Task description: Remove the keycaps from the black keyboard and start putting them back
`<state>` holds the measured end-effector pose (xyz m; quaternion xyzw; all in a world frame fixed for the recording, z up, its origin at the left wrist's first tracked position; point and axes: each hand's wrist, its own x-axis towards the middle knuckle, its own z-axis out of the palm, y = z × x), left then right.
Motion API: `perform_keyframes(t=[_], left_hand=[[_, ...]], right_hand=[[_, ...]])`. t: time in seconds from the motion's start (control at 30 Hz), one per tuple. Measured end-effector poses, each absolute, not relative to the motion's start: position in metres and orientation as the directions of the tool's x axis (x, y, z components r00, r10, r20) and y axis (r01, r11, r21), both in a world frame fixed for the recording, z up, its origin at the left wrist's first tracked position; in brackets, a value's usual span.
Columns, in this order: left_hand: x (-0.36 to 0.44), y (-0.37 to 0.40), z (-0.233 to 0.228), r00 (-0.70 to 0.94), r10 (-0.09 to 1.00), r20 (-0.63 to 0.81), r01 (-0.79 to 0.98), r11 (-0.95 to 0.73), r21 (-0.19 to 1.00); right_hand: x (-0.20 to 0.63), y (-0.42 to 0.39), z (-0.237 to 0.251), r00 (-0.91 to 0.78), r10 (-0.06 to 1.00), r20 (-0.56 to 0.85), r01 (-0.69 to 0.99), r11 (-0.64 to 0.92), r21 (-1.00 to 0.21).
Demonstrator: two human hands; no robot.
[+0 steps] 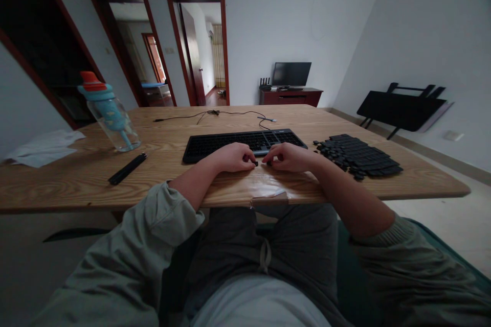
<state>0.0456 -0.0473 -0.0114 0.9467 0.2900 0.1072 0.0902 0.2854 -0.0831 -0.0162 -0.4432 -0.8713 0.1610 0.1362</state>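
Note:
A black keyboard lies across the wooden table, just beyond both hands. My left hand is closed in a pinch at its front edge, with a small black keycap at the fingertips. Facing it, my right hand is curled too, its finger and thumb closed around another small dark piece, apparently a keycap, mostly covered by the fingers. To the right of the keyboard, many loose black keycaps are spread in rows, with a few scattered at their near left side.
On the left stand a clear bottle with a blue and red lid, a dark slim bundle and white tissue. A thin black cable runs behind the keyboard. Brown tape covers part of the table's near edge.

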Motion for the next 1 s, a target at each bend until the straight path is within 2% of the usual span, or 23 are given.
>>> perform_keyframes(t=[0.2, 0.5, 0.77, 1.0], left_hand=[[0.0429, -0.0453, -0.0115, 0.804, 0.574, 0.154, 0.527, -0.809, 0.26], [0.0425, -0.044, -0.0128, 0.802, 0.58, 0.145, 0.523, -0.798, 0.298], [0.0417, -0.0433, -0.0129, 0.797, 0.588, 0.14, 0.53, -0.792, 0.303], [0.0417, -0.0431, -0.0146, 0.791, 0.593, 0.153, 0.529, -0.787, 0.317]], right_hand=[[0.288, -0.0821, -0.0186, -0.53, 0.843, 0.094, 0.724, 0.507, -0.468], [0.285, -0.0834, -0.0167, -0.522, 0.85, 0.067, 0.752, 0.496, -0.435], [0.2861, -0.0821, -0.0166, -0.583, 0.807, 0.095, 0.708, 0.562, -0.428], [0.2861, -0.0802, -0.0196, -0.441, 0.88, 0.177, 0.749, 0.469, -0.468]])
